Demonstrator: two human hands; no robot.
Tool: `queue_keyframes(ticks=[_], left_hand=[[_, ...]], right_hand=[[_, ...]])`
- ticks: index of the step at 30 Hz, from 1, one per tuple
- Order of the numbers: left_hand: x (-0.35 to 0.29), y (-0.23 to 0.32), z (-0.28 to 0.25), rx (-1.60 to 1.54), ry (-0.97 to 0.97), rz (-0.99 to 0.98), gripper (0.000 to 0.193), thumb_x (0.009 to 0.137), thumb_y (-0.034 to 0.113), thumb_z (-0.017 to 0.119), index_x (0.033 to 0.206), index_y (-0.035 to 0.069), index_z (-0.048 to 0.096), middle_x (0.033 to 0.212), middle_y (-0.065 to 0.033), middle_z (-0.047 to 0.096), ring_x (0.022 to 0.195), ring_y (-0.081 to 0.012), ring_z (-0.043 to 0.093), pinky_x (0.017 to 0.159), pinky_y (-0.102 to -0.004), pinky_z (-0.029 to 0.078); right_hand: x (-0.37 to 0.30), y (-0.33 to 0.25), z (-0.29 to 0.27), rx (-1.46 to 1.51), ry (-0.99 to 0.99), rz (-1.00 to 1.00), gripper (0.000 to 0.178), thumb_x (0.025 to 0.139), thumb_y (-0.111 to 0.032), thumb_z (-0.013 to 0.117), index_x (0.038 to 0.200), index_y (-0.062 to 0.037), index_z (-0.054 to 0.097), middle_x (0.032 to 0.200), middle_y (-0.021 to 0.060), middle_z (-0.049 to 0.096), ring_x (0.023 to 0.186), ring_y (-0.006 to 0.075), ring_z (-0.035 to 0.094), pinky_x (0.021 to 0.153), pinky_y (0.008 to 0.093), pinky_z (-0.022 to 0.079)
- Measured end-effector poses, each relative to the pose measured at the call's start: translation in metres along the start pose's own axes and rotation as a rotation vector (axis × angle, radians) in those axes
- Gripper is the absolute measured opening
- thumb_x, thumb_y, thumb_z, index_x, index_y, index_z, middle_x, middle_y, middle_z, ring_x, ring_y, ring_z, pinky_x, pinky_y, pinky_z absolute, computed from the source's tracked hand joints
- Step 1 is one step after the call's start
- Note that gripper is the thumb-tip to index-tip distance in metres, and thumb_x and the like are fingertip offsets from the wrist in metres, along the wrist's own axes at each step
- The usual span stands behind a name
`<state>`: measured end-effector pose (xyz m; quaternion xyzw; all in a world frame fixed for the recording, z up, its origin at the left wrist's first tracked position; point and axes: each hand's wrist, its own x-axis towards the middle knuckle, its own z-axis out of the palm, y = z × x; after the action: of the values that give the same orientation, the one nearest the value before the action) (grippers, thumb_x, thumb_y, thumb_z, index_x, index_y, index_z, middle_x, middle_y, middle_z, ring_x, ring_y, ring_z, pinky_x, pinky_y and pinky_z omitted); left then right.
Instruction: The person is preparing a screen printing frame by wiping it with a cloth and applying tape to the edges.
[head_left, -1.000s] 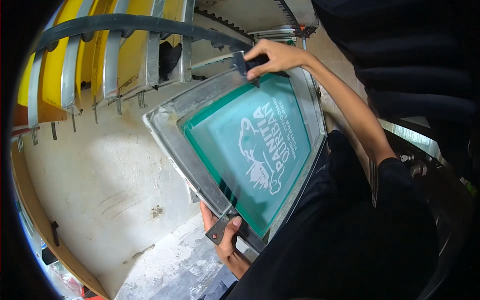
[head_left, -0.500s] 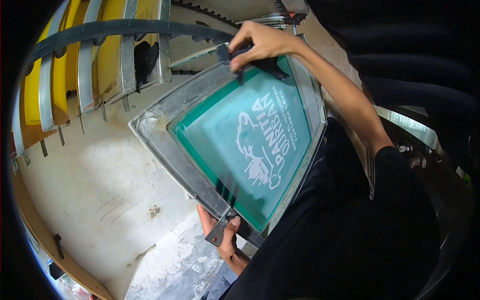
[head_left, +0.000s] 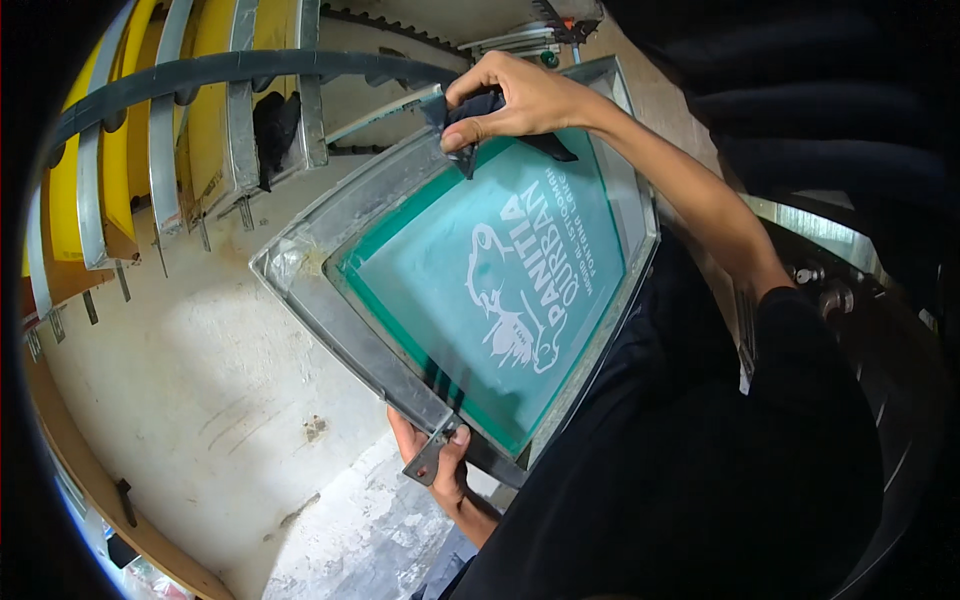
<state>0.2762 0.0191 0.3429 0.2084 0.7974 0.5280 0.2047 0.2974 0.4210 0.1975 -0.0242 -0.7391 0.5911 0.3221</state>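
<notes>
A screen printing frame (head_left: 330, 300) with a grey border is held tilted in front of me. Green mesh (head_left: 400, 250) fills it and carries a pale, printed-looking design with lettering and an animal outline. My left hand (head_left: 440, 465) grips its lower edge beside a small metal bracket (head_left: 424, 462), thumb on top. At the upper edge, my right hand (head_left: 520, 95) pinches a crumpled black cloth (head_left: 462, 130) against the border. Part of that cloth hangs over the mesh. The fingers under the frame are partly hidden.
Several frames with yellow mesh (head_left: 120, 150) stand in a rack at upper left, behind a dark notched bar (head_left: 250, 66). Another black cloth (head_left: 275, 130) hangs there. A stained pale wall (head_left: 230, 350) lies behind. Dark pleated fabric (head_left: 800, 130) is at upper right.
My right hand and the cloth have shifted slightly left along the upper border. The frame has tilted a little, and its upper corner now shows. My left hand keeps its grip.
</notes>
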Motion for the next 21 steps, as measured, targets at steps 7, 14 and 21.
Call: queue_keyframes(ticks=[7, 14, 21], left_hand=[[0.015, -0.006, -0.005, 0.073, -0.035, 0.020, 0.099, 0.070, 0.017, 0.079, 0.157, -0.005, 0.037, 0.131, -0.0094, 0.056, 0.104, -0.0165, 0.057, 0.083, -0.0267, 0.047], [0.002, -0.016, 0.008, -0.009, 0.031, 0.040, 0.103, 0.072, 0.006, 0.072, 0.164, 0.001, 0.026, 0.140, -0.0097, 0.052, 0.109, -0.0203, 0.057, 0.086, -0.0310, 0.049], [0.005, -0.011, 0.004, 0.053, 0.013, 0.048, 0.094, 0.069, 0.011, 0.080, 0.153, 0.001, 0.039, 0.129, -0.0065, 0.054, 0.113, -0.0198, 0.054, 0.099, -0.0321, 0.042]], right_hand=[[-0.016, 0.041, -0.020, 0.020, -0.104, -0.203, 0.054, 0.094, -0.043, 0.078, 0.123, 0.0027, 0.074, 0.108, 0.0126, 0.078, 0.088, 0.0147, 0.070, 0.082, 0.0307, 0.056], [-0.007, -0.001, -0.003, 0.091, -0.027, 0.113, 0.041, 0.088, -0.041, 0.085, 0.093, -0.0005, 0.080, 0.073, 0.0024, 0.071, 0.069, 0.0065, 0.060, 0.064, 0.0266, 0.048], [-0.005, -0.011, 0.010, -0.289, 0.090, 0.222, 0.107, 0.061, -0.098, 0.066, 0.105, -0.0017, 0.081, 0.104, 0.0228, 0.077, 0.097, 0.0359, 0.074, 0.095, 0.0541, 0.051]])
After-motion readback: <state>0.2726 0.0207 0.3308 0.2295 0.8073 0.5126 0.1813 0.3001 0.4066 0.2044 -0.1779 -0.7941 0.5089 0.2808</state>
